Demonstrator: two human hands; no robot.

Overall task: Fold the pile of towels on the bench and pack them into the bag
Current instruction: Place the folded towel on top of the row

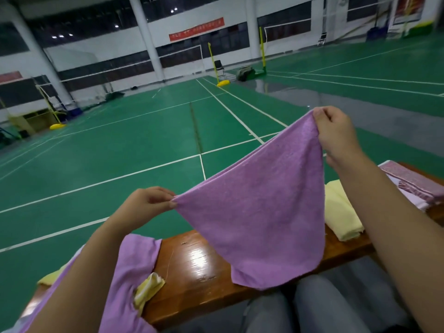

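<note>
Left hand (153,200) and right hand (336,133) each pinch a corner of purple towel (259,212), hanging mid-frame over bench (192,260). Keep top edge taut, match corners before folding; bag not seen

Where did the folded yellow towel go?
The folded yellow towel lies on the right part of the wooden bench, between the held-up purple towel and the pink patterned towels.
</note>
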